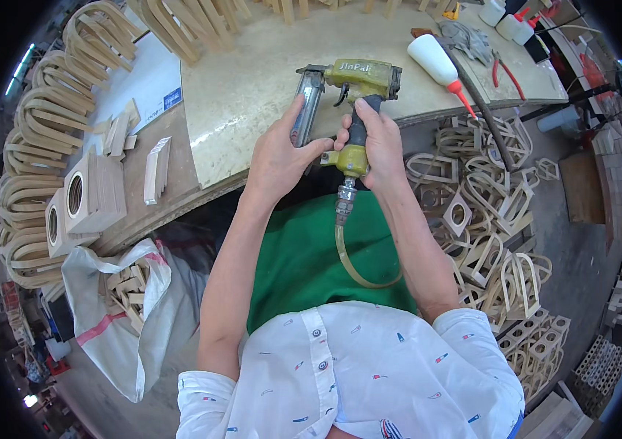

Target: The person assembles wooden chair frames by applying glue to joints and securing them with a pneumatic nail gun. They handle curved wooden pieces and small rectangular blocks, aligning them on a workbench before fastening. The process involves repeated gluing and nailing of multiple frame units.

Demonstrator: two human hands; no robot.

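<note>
A yellow-green air nail gun (pixel 358 73) lies on its side in my hands above the table's near edge. My right hand (pixel 378 143) is wrapped round its dark grip, thumb on top. My left hand (pixel 282 155) grips the metal magazine (pixel 309 102), its thumb reaching across the lower end and its fingers along the far side. From the foot of the grip, a metal coupling (pixel 345 201) joins a clear yellowish air hose (pixel 355 271) that curves down over my green-covered lap (pixel 311 252).
Bent wooden arches (pixel 40 154) line the left side, near square blocks with round holes (pixel 99 192) and thin wood strips (pixel 157 170). A white sack (pixel 117 314) of offcuts stands below. Right are a glue bottle (pixel 433 60), pliers (pixel 508 75), a bar (pixel 483 110) and piled wooden frames (pixel 497 197).
</note>
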